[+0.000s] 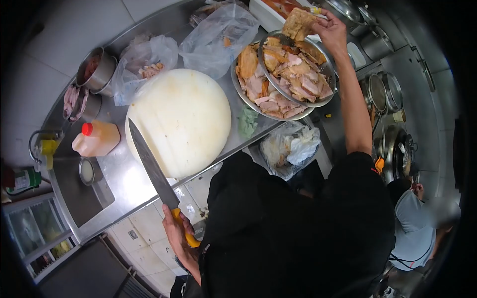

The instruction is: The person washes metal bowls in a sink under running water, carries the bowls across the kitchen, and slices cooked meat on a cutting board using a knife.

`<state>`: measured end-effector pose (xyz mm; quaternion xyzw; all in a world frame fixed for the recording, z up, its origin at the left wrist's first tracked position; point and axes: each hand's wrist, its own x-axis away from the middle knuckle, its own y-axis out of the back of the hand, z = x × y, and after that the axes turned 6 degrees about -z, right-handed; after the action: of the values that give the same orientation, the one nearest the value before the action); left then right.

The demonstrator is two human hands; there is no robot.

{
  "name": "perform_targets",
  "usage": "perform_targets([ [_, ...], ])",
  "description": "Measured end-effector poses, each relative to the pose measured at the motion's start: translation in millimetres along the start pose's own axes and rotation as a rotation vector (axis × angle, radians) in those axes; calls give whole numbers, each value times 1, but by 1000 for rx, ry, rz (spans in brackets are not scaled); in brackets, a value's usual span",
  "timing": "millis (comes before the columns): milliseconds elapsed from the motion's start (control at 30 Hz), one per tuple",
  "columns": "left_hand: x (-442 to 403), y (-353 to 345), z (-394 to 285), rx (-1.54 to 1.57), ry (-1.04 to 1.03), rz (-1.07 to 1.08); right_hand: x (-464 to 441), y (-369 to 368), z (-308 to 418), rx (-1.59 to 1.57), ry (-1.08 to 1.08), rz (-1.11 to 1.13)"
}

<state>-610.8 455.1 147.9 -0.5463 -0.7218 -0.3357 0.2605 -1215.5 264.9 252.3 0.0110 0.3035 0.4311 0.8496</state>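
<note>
My left hand (179,231) is closed around the yellow handle of a large knife (153,166). Its wide blade points up and away over the left side of a thick, round white cutting board (181,121). Stretched out at the upper right, my right hand (331,30) grips a flat, browned piece of meat (298,24) by its edge. That piece is above the rim of a perforated metal bowl (325,102) heaped with sliced cooked meat (297,74). Below it, partly covered, a wider metal bowl (241,92) holds more slices.
Plastic bags (218,37) and metal pots (94,67) line the counter's back. At left, a red-capped jug (97,139) stands near the sink (79,198). A bag-lined bin (290,149) is right of the board. Another person (415,228) is at lower right.
</note>
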Motion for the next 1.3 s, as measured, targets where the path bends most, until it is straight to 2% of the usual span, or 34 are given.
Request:
perform_targets([
  [67, -1, 0, 1, 15, -9, 11, 3, 5, -8, 4, 114, -85],
  [200, -2, -4, -1, 35, 6, 19, 40, -17, 25, 777, 282, -83],
  [233, -2, -5, -1, 37, 16, 21, 46, -13, 6, 842, 313, 4],
  [333, -2, -7, 1, 47, 27, 11, 71, -18, -13, 792, 398, 62],
  [367, -2, -8, 2, 45, 20, 5, 73, -18, -8, 799, 311, 100],
  [500, 2, -6, 1, 29, 51, -1, 67, -11, 10, 658, 354, 210],
  [600, 1, -5, 0, 9, 49, -21, 68, -1, 32, 665, 11, 177],
  [633, 0, -3, 2, 15, 40, -18, 63, 7, 40, 829, -113, 278],
  [733, -1, 1, 4, 30, 32, -20, 85, 30, 27, 741, -306, 576],
  [833, 0, 1, 1, 53, 44, -34, 127, 23, 26, 781, -20, 493],
  [933, -8, 0, 4, 57, 28, -28, 133, 33, 11, 520, -377, 320],
  [1033, -10, 0, 1, 21, 12, -7, 129, 57, -13, 543, -216, 229],
  [1133, -10, 0, -3, 15, 4, 12, 130, 59, -20, 216, -308, -13],
  [1233, -10, 0, -5, -3, -4, 26, 122, 51, 16, 134, -353, -30],
  [1300, -7, -1, -8, -25, -5, 24, 114, 59, 7, 206, -413, 32],
])
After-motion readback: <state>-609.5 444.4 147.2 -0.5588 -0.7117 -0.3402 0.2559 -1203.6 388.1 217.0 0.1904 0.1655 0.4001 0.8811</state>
